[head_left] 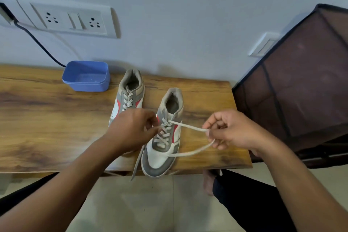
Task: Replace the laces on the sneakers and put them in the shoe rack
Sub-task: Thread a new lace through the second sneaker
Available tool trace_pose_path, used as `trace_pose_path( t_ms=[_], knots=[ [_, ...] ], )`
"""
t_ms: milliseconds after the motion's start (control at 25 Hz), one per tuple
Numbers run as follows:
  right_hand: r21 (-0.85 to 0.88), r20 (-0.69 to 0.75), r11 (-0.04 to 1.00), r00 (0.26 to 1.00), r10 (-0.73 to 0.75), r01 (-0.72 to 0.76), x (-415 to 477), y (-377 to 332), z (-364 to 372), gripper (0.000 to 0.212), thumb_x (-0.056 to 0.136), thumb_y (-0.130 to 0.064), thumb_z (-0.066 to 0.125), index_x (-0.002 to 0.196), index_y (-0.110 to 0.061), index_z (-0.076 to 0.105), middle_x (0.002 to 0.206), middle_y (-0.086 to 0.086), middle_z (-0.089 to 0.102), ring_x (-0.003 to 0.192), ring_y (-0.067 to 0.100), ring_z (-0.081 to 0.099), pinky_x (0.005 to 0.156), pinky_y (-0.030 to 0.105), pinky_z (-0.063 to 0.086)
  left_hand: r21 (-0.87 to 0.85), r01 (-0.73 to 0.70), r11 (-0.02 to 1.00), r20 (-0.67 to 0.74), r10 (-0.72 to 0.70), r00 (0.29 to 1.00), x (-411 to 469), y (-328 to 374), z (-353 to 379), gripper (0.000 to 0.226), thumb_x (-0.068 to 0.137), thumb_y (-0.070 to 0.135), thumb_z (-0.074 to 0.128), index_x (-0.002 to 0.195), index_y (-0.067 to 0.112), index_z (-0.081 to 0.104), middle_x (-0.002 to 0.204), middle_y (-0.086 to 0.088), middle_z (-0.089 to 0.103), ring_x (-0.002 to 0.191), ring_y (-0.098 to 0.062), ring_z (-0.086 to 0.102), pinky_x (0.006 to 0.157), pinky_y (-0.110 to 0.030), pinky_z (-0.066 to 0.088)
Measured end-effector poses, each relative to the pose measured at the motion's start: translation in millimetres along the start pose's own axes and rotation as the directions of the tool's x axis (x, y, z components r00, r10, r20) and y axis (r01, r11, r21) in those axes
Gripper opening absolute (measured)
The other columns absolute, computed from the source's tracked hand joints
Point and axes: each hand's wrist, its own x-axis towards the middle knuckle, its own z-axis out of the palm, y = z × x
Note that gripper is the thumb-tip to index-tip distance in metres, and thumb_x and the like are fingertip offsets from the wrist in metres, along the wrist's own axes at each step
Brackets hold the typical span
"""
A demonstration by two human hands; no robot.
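Note:
Two grey, white and red sneakers stand on a wooden table (47, 118), toes toward me. The near sneaker (162, 149) sits by the table's front edge; the far sneaker (130, 94) stands behind it to the left, laced. My right hand (231, 130) pinches the right end of the near sneaker's white lace (190, 127), pulled out to the right, its tail looping back to the shoe. My left hand (133, 128) pinches the lace at the upper eyelets on the left side. The lace's other end (136, 164) hangs over the table edge.
A blue plastic tub (86, 76) stands at the back of the table by the wall. A dark fabric-covered shoe rack (301, 81) stands to the right of the table. Wall sockets (73, 19) with a black cable are at upper left. My leg (244, 194) is below.

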Motion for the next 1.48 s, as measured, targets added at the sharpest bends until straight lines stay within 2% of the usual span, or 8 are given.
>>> trace_pose_path(
  t_ms=[160,280,400,600,840,1120,1360,1480],
  knots=[
    [-0.468,0.149,0.863,0.946,0.287,-0.188,10.1,12.8,10.8,0.009,0.096,-0.011,0.072,0.102,-0.015,0.068,0.084,0.006,0.077,0.069,0.017,0.072,0.059,0.03,0.057,0.036,-0.005,0.999,0.015,0.004,1.0,9.2,0.1,13.0,0.018,0.082,0.041,0.079,0.086,0.03,0.065,0.079,0.015,0.063,0.076,-0.005,0.06,0.065,-0.027,0.05],
    [-0.688,0.017,0.722,0.993,0.119,-0.074,21.6,1.3,19.6,0.023,0.089,-0.035,0.081,0.105,-0.024,0.069,0.089,-0.007,0.066,0.084,0.016,0.068,0.073,0.033,0.058,-0.068,0.012,0.998,0.082,-0.006,0.997,16.4,-2.7,4.1,0.017,0.085,0.032,0.079,0.076,0.027,0.065,0.075,0.01,0.066,0.071,-0.005,0.061,0.063,-0.025,0.049],
    [-0.339,-0.053,0.935,0.991,-0.124,0.098,27.3,-19.7,38.0,0.018,0.094,-0.038,0.076,0.096,-0.02,0.072,0.086,-0.004,0.077,0.08,0.013,0.075,0.072,0.033,0.062,-0.242,0.049,0.969,0.088,-0.029,0.996,16.2,-2.3,-9.8,0.018,0.085,0.033,0.08,0.074,0.022,0.071,0.071,0.004,0.071,0.061,-0.006,0.059,0.059,-0.022,0.047],
    [0.135,-0.044,0.991,0.999,0.006,0.0,42.0,-40.4,83.5,0.026,0.101,-0.029,0.069,0.094,-0.005,0.076,0.077,0.009,0.079,0.069,0.02,0.079,0.074,0.041,0.067,-0.428,0.011,0.904,0.243,0.103,0.965,11.4,7.7,-18.7,0.004,0.087,0.018,0.081,0.082,0.019,0.079,0.075,0.003,0.076,0.068,-0.024,0.071,0.069,-0.041,0.06],
    [-0.021,0.029,0.999,0.999,-0.036,0.037,40.0,-46.7,68.5,0.007,0.097,-0.009,0.071,0.094,-0.004,0.075,0.079,0.008,0.08,0.071,0.018,0.079,0.072,0.035,0.066,-0.125,-0.186,0.974,-0.103,0.174,0.979,25.3,1.9,-11.8,0.02,0.088,0.017,0.068,0.101,0.029,0.077,0.085,0.016,0.067,0.076,-0.007,0.064,0.069,-0.029,0.051],
    [-0.111,-0.011,0.985,0.991,-0.135,0.133,24.0,-43.1,6.2,0.011,0.099,-0.009,0.07,0.096,-0.009,0.08,0.078,0.005,0.079,0.07,0.016,0.076,0.071,0.03,0.063,-0.004,-0.205,0.979,-0.058,0.204,0.977,47.6,-4.0,8.3,0.014,0.084,0.009,0.074,0.089,0.021,0.078,0.09,0.005,0.06,0.082,-0.022,0.063,0.071,-0.039,0.053],
    [-0.039,-0.077,0.983,0.981,-0.179,0.177,27.4,-37.4,-0.3,0.013,0.099,-0.02,0.072,0.091,-0.011,0.078,0.074,0.002,0.077,0.062,0.01,0.068,0.063,0.027,0.061,-0.038,-0.067,0.997,-0.189,0.058,0.98,45.0,3.1,-7.1,0.008,0.083,0.018,0.081,0.088,0.022,0.077,0.084,0.009,0.069,0.077,-0.011,0.065,0.066,-0.022,0.046],
    [0.003,-0.008,0.967,0.967,-0.254,0.254,30.7,-45.2,15.9,0.014,0.098,-0.023,0.075,0.088,-0.013,0.075,0.073,0.001,0.076,0.061,0.007,0.067,0.059,0.025,0.057,-0.328,-0.149,0.933,-0.013,0.153,0.988,36.4,22.2,-27.3,0.009,0.09,0.031,0.076,0.096,0.025,0.078,0.084,0.009,0.074,0.075,-0.008,0.068,0.068,-0.019,0.051]
  ],
)
